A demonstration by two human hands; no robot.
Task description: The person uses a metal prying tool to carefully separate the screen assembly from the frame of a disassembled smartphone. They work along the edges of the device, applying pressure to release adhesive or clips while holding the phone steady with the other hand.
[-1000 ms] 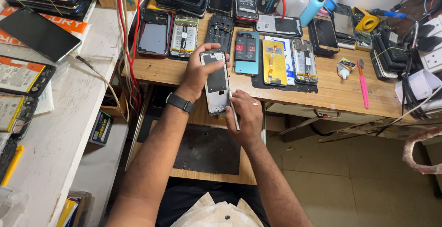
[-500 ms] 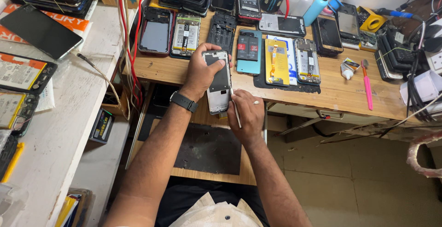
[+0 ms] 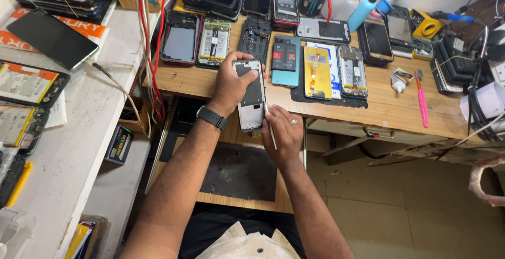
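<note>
Wooden surface (image 3: 389, 106) is carrying rows of opened phones and parts. Head view: I am watching the left hand (image 3: 234, 83) wrapping around an opened phone frame (image 3: 251, 97), held over the surface's near edge. Right hand (image 3: 283, 133) is pinching a thin white tool (image 3: 270, 127) against the frame's lower side. Risk, as I am judging it: the tip slipping and gouging, or the frame dropping off the edge.

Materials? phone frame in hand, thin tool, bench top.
Phone frame: looks like grey plastic or metal, matte, dull sheen; unclear which. Tool in the right hand: probably metal, a thin pale, shiny sliver. Bench: wood, bare, with visible grain and scuffs.
</note>
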